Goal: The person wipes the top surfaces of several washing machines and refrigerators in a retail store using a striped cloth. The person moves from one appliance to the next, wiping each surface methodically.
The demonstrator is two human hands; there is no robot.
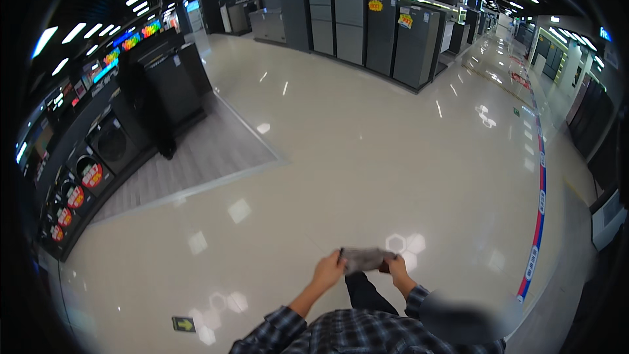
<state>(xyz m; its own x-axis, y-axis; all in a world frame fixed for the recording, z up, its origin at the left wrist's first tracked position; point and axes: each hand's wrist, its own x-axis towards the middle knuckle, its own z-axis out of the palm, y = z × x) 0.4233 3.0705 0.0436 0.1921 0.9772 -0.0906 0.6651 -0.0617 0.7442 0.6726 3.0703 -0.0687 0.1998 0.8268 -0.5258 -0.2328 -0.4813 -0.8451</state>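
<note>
A grey-brown cloth (pixel 363 260) is held out in front of my body, stretched level between my two hands. My left hand (pixel 328 271) is closed on its left end, where a small dark edge or object shows at the fingertips. On the other side, my right hand (pixel 399 270) grips the right end, beside a dark reddish patch I cannot make out. One dark trouser leg (pixel 367 293) shows below the cloth, over the shiny floor.
Washing machines (pixel 90 170) line a dark curved stand on the left, with a person in dark clothes (pixel 141 105) by them. Tall fridges (pixel 386 36) stand ahead. A red and blue floor strip (pixel 541 200) runs along the right. A green arrow marker (pixel 184 324) lies lower left.
</note>
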